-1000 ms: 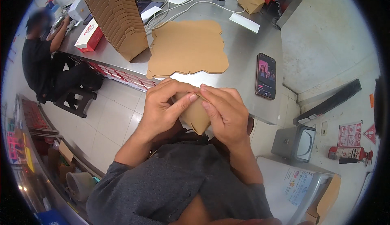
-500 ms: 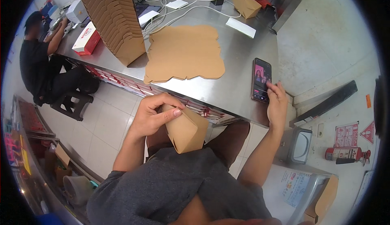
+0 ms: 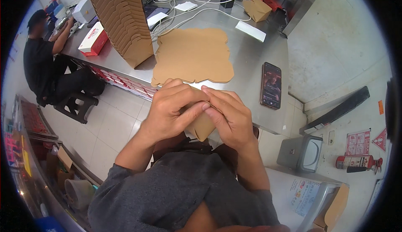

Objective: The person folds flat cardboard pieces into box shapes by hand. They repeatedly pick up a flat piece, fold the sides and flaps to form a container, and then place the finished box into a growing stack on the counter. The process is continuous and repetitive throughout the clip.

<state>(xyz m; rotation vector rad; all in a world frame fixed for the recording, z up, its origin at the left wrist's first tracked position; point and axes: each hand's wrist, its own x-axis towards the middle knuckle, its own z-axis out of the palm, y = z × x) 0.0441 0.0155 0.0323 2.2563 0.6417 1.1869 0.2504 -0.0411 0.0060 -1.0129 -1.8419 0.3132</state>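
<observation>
Hands: left hand (image 3: 171,112) and right hand (image 3: 230,119) both closed together around a small brown cardboard box (image 3: 202,125), fingers pressing its top.
Box position: held between the two hands above the lap, just in front of the table edge, its narrow end pointing down toward the body; both hands equally close.
Flat blanks: stack of flat brown cardboard sheets (image 3: 193,56) lies straight ahead of the hands.
Surface: grey steel table (image 3: 247,64), with a tall nested row of folded brown boxes (image 3: 123,18) left and a black phone (image 3: 271,85) right.
Room: pale tiled floor (image 3: 109,123); a seated person in black (image 3: 42,60) far left.
</observation>
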